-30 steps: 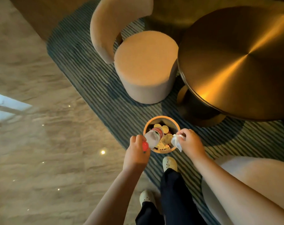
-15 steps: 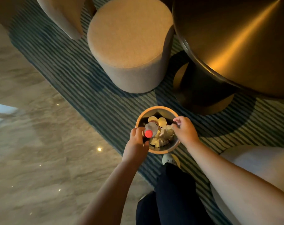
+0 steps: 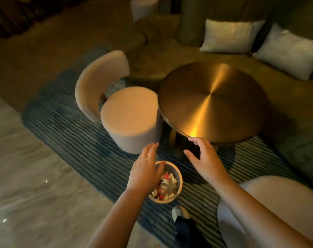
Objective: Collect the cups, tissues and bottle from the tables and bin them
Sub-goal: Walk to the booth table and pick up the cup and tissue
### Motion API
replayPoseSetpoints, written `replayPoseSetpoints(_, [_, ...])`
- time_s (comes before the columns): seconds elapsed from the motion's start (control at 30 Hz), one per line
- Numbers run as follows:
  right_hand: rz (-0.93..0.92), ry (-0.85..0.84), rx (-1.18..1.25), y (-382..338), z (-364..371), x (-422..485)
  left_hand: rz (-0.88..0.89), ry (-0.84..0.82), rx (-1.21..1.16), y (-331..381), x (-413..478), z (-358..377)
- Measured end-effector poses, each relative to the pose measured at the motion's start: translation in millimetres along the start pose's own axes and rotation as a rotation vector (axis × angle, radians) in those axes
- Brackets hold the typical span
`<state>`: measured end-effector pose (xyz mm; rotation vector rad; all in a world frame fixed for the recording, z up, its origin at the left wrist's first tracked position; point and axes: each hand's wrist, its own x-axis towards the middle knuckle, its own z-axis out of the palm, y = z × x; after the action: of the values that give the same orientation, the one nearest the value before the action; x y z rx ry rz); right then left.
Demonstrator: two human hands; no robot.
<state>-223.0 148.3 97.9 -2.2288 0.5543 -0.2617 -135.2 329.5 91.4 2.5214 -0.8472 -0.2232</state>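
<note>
Now, hands: left hand (image 3: 145,170) and right hand (image 3: 204,161) both spread, fingers loose, holding nothing, raised over the bin.
Bin: small round waste bin (image 3: 179,178) on the striped rug (image 3: 77,138), partly behind the left hand.
Contents: plastic bottle (image 3: 165,184) with red label lying inside among crumpled tissues (image 3: 172,177); cups cannot be told apart.
Table: round brass table (image 3: 212,102), beside an upholstered chair (image 3: 120,106).

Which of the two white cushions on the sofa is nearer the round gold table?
The right cushion, by the frame's right edge: its lower corner almost reaches the table. The left cushion lies further back.
</note>
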Motion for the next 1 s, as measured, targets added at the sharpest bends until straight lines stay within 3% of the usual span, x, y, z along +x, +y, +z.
replayPoseSetpoints(0.13, [-0.135, 0.196, -0.117, -70, -69, -64, 0.279, 0.114, 0.084, 71, -27, -76])
replayPoseSetpoints(0.33, [-0.116, 0.389, -0.282, -115, -154, -173, 0.569, 0.233, 0.133, 169, -88, -143])
replayPoseSetpoints(0.5, [-0.069, 0.613, -0.375, -132, -246, -253, 0.754, 0.213, 0.048, 260, -115, -165])
replayPoseSetpoints(0.77, [0.056, 0.832, -0.461, -103, -392, -396, 0.978, 0.307, 0.127, 437, -187, -173])
replayPoseSetpoints(1.0, [0.194, 0.997, -0.472, -34, -487, -539, 1.053, 0.323, 0.105, 584, -273, -107])
